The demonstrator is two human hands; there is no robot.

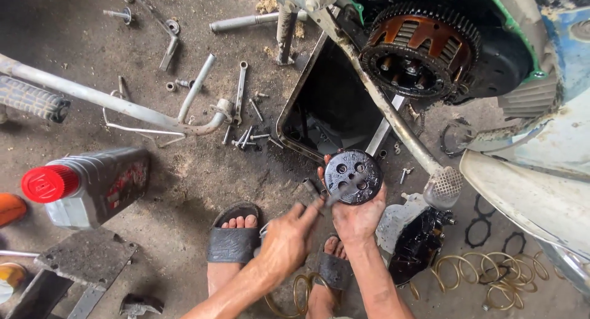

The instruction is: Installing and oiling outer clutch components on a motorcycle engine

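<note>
The right hand (359, 217) cradles a round, oil-black clutch plate (353, 176) from beneath — palm under its lower edge, fingers (321, 171) curled up around the left rim, so the disc stands almost upright facing the camera, its ring of holes showing. The left hand (284, 240) is closed around a slim tool (329, 199), apparently a screwdriver, though the oily blur makes that hard to confirm; its tip rests on the plate's face near the centre. Both hands hang above the concrete floor (184, 184), just over two sandalled feet (233, 242). Behind the plate lies a black oil pan (329, 107), and above that the toothed clutch basket (421, 48) on the engine. A grey oil bottle with red cap (89, 185) lies well to the left, past scattered bolts (249, 136).
</note>
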